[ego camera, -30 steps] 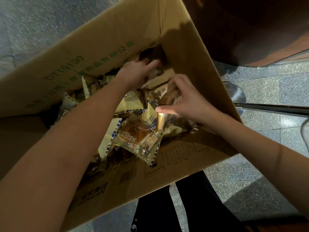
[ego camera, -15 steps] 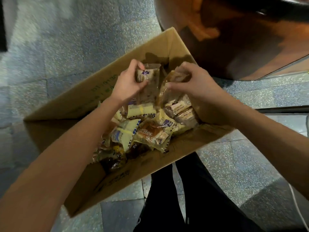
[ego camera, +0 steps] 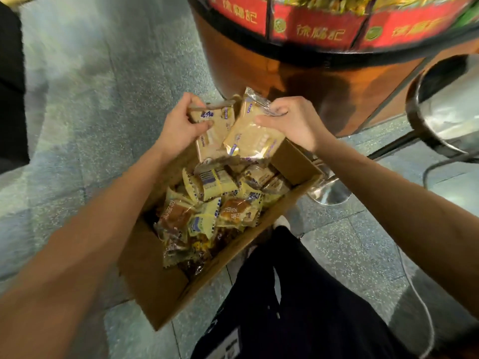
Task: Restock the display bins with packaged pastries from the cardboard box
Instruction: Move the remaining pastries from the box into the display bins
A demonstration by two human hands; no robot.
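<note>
An open cardboard box point(ego camera: 160, 288) stands on the floor below me, with several yellow and clear packaged pastries point(ego camera: 212, 203) inside. My left hand point(ego camera: 181, 125) grips a tan pastry packet point(ego camera: 215, 125) by its top edge, lifted above the box's far end. Beside it, my right hand point(ego camera: 293, 123) pinches the top of another tan packet point(ego camera: 254, 136), which hangs tilted. The two packets touch. The round display stand point(ego camera: 318, 29) with red-labelled bins rises just beyond my hands.
The stand's orange-brown base point(ego camera: 259, 73) is right behind the box. A metal stool point(ego camera: 445, 107) with a chrome foot point(ego camera: 329, 193) stands to the right. My dark-trousered legs point(ego camera: 298, 307) are below the box. Speckled floor tiles point(ego camera: 90, 99) spread to the left.
Both hands have risen out of the box, each lifting a packet higher. My view has pulled up and back, bringing the display stand's bins into sight.
</note>
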